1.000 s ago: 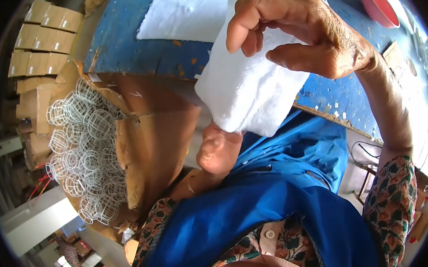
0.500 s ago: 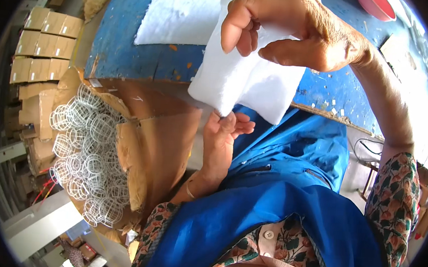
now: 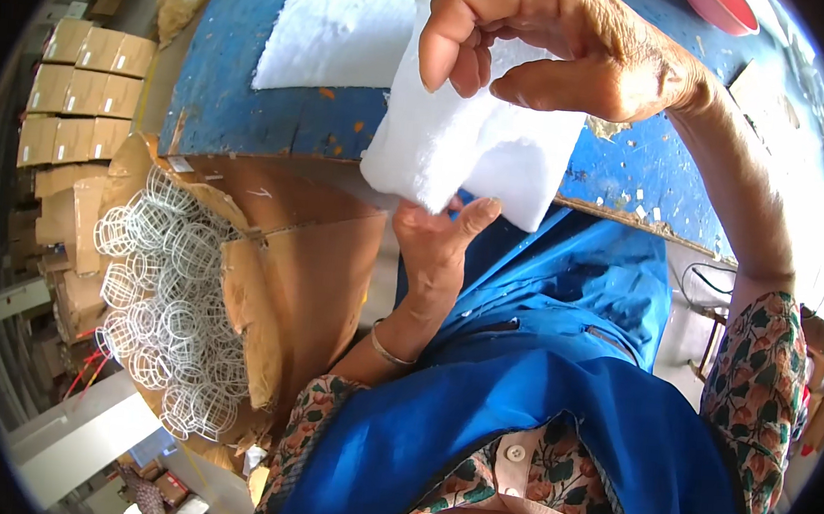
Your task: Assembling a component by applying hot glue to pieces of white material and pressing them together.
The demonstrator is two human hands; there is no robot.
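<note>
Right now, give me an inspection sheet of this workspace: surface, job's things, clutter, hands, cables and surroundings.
Surface: blue table, paint chipped, edge worn.
Job's things: white foam pad held up; white foam sheet flat on the table.
Clutter: cardboard box of white wire cages at the left.
Hands: right hand pinches the pad's top; left hand touches its lower edge.
Cables: one dark cable under the table, right.
Surroundings: stacked cardboard boxes at left.

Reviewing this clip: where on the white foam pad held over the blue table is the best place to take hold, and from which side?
Probably the lower edge of the white foam pad, from beneath. It hangs soft and bent from the right hand, which pinches its upper part, so the bottom corner droops free past the blue table edge. The left hand touches that edge from below, fingers up.
</note>
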